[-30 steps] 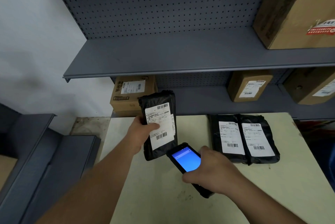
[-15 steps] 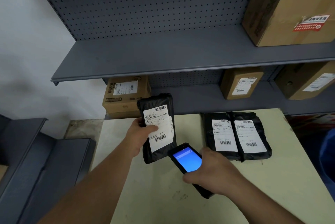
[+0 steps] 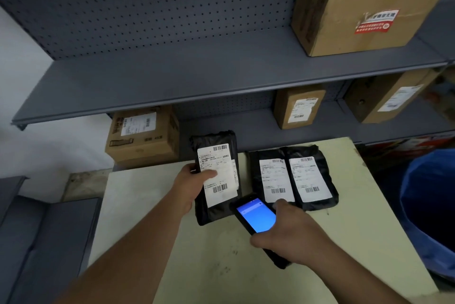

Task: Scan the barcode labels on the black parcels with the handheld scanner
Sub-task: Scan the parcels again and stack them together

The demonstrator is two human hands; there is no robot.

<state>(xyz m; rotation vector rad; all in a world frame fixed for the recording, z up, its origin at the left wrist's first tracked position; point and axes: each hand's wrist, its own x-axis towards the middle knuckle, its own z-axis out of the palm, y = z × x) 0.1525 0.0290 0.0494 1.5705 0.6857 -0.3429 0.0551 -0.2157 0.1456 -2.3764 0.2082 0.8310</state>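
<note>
At far left, under the grey shelf (image 3: 172,82), a cardboard box (image 3: 142,136) carries a white shipping label whose print is too small to read. The left hand (image 3: 189,185) is closed around the left edge of a black parcel (image 3: 216,178), thumb pressed across its white label (image 3: 219,173); the parcel is held upright above the pale surface (image 3: 221,254), with one barcode at the label's top and another near its bottom. Just right and nearer, the right hand (image 3: 288,234) grips the handheld scanner (image 3: 256,215), its blue screen lit and its far end just below the held parcel's label. Beyond it, two black parcels (image 3: 293,178) lie side by side, touching, labels up, each with barcodes. On the upper shelf at far right, a large box (image 3: 357,3) bears a red-and-white sticker with unreadable characters.
</note>
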